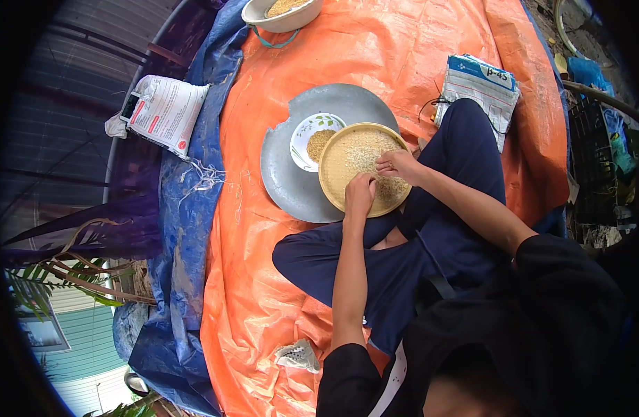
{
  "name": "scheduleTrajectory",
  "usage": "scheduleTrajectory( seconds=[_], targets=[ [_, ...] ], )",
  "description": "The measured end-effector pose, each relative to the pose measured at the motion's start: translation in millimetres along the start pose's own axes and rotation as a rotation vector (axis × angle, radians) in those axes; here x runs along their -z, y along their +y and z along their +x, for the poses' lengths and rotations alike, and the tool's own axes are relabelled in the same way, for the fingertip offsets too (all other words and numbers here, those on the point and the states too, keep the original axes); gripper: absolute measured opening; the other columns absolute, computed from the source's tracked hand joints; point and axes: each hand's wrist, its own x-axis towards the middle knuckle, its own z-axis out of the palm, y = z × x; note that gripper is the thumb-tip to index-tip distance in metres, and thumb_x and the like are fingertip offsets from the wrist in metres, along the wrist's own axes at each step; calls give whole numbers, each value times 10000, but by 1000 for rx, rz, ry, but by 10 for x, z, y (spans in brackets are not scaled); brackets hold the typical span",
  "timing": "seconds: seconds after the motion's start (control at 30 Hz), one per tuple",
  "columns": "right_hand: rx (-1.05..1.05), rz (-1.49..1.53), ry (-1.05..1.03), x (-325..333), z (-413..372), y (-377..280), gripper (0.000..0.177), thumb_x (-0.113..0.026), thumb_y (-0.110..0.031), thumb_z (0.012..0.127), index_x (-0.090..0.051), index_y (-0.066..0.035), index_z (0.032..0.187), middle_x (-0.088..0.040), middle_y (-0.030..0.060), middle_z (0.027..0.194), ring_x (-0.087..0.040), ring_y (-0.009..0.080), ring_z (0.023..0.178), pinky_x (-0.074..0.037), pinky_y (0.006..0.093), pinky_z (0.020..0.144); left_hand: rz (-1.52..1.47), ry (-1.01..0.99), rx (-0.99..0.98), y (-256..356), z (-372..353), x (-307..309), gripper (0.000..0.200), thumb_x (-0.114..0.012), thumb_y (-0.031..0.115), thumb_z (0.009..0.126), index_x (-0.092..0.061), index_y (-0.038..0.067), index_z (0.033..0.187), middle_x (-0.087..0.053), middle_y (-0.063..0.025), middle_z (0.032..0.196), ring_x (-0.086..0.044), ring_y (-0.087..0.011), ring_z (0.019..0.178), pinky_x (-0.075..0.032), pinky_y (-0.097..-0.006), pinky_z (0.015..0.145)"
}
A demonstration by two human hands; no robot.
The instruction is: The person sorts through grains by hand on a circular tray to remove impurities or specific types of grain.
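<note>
A round woven bamboo tray (337, 170) rests by my crossed legs, with pale grain (364, 151) spread over it. My left hand (361, 193) is over the tray's near side, its fingers pinched together. Just to the right, my right hand (397, 167) reaches over the grain with its fingers bent in and closed. Whatever either hand pinches is too small to make out. Partly under the bamboo tray sits a white plate (303, 133) with a leaf pattern, holding brownish grain (319, 144). Both lie over a large grey round metal tray (285, 184) with a broken edge.
An orange tarp (257, 278) covers the ground, bordered by a blue tarp (177, 243). A basin (281, 21) of grain stands at the top. Printed sacks lie left (168, 115) and right (483, 87). A crumpled whitish piece (297, 355) lies near my left elbow.
</note>
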Motion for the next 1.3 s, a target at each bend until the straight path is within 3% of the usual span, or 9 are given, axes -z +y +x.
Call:
scheduleTrajectory(
  seconds=[0.23, 0.43, 0.5, 0.53, 0.6, 0.63, 0.77, 0.97, 1.3],
  targets=[
    [-4, -118, -2, -83, -123, -32, 292, -553, -223, 911, -602, 46, 1013, -615, 113, 934, -624, 181, 863, -537, 297, 824, 38, 22, 21, -42, 6, -7, 104, -600, 86, 827, -640, -6, 852, -623, -187, 846, -608, -372, 815, -491, -429, 731],
    [-43, -118, -31, -97, -102, -48, 274, -536, -218, 921, -596, 38, 999, -614, 107, 933, -623, 175, 873, -531, 297, 832, -135, 88, 102, -44, 37, -15, 81, -640, 55, 802, -642, -21, 828, -630, -145, 742, -622, -230, 642, -495, -325, 616],
    [-60, -72, -60, -66, -106, -22, 279, -516, -220, 927, -579, 41, 1003, -614, 118, 953, -623, 185, 897, -527, 307, 844, -273, 138, 114, -58, 36, -26, 93, -664, 57, 801, -649, -22, 847, -637, -88, 712, -597, -138, 601, -482, -267, 587],
    [-54, 10, -25, -64, -76, 23, 238, -540, -185, 882, -576, 37, 957, -615, 119, 861, -637, 212, 825, -545, 325, 794, -344, 132, 156, -68, 33, -34, 94, -670, 55, 806, -654, -21, 859, -639, -65, 719, -590, -111, 616, -477, -252, 586],
    [-94, 76, -123, -11, -40, 70, 301, -511, -220, 903, -535, 53, 1028, -598, 139, 938, -631, 228, 859, -532, 341, 829, -464, 91, 214, -65, 33, -36, 86, -671, 48, 824, -658, -24, 870, -642, -33, 741, -585, -77, 650, -473, -229, 594],
    [-146, 65, -124, -49, -108, 16, 351, -485, -268, 951, -506, 63, 1067, -594, 142, 973, -614, 220, 933, -501, 330, 908, -507, 66, 227, -56, 45, -26, 78, -666, 44, 836, -657, -27, 869, -643, -24, 756, -586, -69, 671, -474, -221, 601],
    [-161, 148, -107, -83, -114, 36, 373, -476, -265, 962, -500, 82, 1099, -572, 160, 1043, -590, 229, 973, -519, 353, 888, -600, 13, 185, 17, 55, -38, 114, -631, 17, 867, -653, -58, 950, -669, -57, 821, -626, -94, 734, -510, -218, 667],
    [-193, 144, -244, -64, -118, 4, 350, -442, -225, 972, -517, 84, 1117, -613, 158, 1027, -625, 226, 940, -530, 320, 867, -633, 49, 250, -19, 76, 59, 147, -615, 52, 884, -651, -43, 989, -673, -88, 782, -618, -91, 670, -498, -215, 604],
    [-168, 134, -219, -94, -185, -102, 300, -403, -159, 965, -515, 79, 1111, -612, 168, 1030, -635, 267, 960, -533, 340, 861, -590, 88, 380, -171, 78, 148, 187, -524, 150, 962, -564, -2, 1063, -622, -56, 686, -547, -78, 570, -423, -205, 526]
  ],
)
